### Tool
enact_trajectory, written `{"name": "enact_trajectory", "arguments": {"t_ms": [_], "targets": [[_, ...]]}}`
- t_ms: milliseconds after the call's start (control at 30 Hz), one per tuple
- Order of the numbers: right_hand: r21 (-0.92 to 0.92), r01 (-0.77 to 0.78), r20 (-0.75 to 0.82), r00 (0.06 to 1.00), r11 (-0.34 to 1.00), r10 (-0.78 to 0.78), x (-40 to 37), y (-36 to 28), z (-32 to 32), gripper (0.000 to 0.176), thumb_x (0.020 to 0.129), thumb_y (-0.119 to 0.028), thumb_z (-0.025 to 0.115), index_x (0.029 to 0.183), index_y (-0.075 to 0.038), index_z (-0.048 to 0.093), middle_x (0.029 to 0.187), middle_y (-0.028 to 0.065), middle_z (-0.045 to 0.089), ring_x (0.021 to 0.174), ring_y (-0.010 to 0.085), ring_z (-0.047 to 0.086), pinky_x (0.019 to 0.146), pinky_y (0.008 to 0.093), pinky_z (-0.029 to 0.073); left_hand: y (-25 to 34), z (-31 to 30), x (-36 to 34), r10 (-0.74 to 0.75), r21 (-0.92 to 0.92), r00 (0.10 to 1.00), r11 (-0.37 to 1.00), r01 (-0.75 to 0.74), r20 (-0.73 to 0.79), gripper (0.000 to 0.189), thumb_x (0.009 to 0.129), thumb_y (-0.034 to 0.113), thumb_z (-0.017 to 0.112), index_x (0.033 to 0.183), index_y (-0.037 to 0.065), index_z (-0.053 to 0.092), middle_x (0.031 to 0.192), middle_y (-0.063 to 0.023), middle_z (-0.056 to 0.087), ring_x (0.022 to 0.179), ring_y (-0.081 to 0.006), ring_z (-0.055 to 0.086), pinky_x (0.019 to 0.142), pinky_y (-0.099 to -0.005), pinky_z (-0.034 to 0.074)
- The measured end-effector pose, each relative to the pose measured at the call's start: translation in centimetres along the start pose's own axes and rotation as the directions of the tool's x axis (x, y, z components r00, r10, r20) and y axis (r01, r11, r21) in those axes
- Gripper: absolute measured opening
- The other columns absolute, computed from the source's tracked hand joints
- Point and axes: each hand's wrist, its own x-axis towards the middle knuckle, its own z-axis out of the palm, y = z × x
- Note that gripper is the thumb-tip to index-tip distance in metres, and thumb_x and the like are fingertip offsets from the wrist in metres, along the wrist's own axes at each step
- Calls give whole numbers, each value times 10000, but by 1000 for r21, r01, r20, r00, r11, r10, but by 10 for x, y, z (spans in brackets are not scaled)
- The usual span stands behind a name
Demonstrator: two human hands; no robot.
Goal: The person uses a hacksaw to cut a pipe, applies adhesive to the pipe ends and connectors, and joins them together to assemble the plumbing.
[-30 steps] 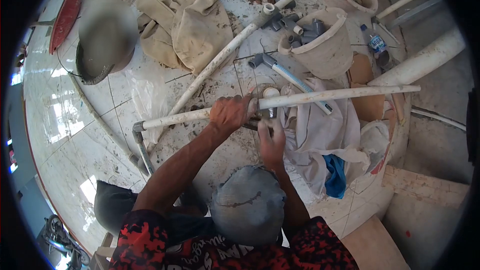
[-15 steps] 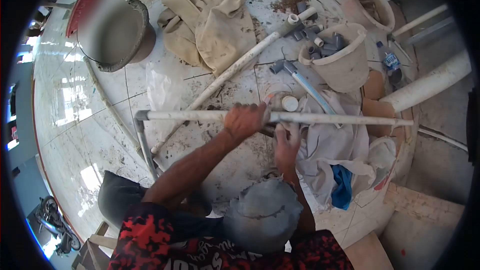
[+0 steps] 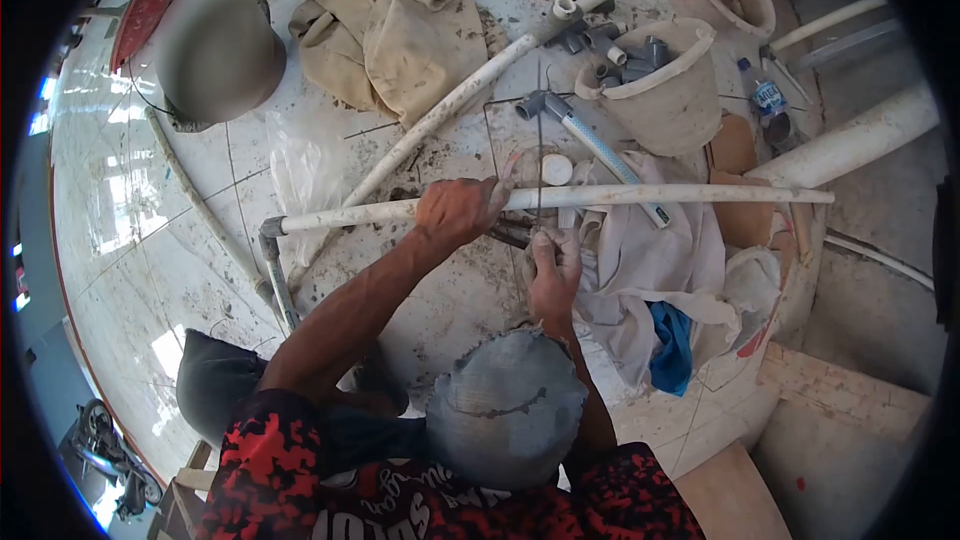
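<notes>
My left hand point(image 3: 458, 212) is closed around a long white PVC pipe point(image 3: 680, 194), pressing on it near its middle. A grey elbow point(image 3: 271, 228) joins the pipe's left end to a shorter pipe leading toward me. In my right hand point(image 3: 555, 265), just below the pipe, is a thin dark strip that looks like a hacksaw blade point(image 3: 540, 130). It stretches away from me across the pipe, right of my left hand. A round white-lidded container point(image 3: 557, 169) sits just beyond the pipe. Whether the blade has cut into the pipe is too small to tell.
A bucket of grey fittings point(image 3: 670, 105), a blue-striped pipe point(image 3: 605, 150) and a bottle point(image 3: 770, 105) lie to the right. Beyond are another white pipe point(image 3: 440, 125), a tan cloth point(image 3: 415, 35) and a blurred bucket point(image 3: 220, 55). A pale cloth point(image 3: 655, 260) is beside my right hand.
The pipe and surroundings sit higher in view. My right hand has drawn back from the pipe toward me, and the blade now shows clearly across it. My left hand keeps its grip.
</notes>
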Motion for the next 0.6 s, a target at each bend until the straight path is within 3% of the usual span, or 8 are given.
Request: {"name": "enact_trajectory", "arguments": {"t_ms": [67,400,500,600], "targets": [[-44,-32,46,998,999,34,-3,-7,6,69,901,-95,526,920,-29,525,742,-38,471,616,39,390,540,203,339,1,-2,-3,-13,1,1000,1000,13,3,370,921,378,412,875,77,621,694,-162,623,669,-345,615,630,-443,490],[-116,75,162,985,990,-56,4,14,16,89,892,-106,534,923,-22,527,723,-37,463,611,42,385,538,210,331,-6,4,-15,15,64,997,998,-10,-79,380,899,389,436,805,63,609,655,-157,614,628,-336,614,586,-430,489],[-148,102,125,989,984,-83,8,22,13,102,888,-119,536,904,-19,531,734,-23,476,639,64,403,575,229,357,-7,9,-14,24,73,996,997,-18,-80,383,892,402,437,810,67,604,655,-156,617,622,-335,615,572,-435,489],[-125,14,59,998,992,-7,-2,22,12,110,887,-128,531,887,-18,531,739,-6,483,670,84,416,619,246,377,-7,10,-15,25,83,998,996,-21,-49,371,891,405,438,825,76,597,681,-156,624,638,-337,618,580,-434,489]]}}
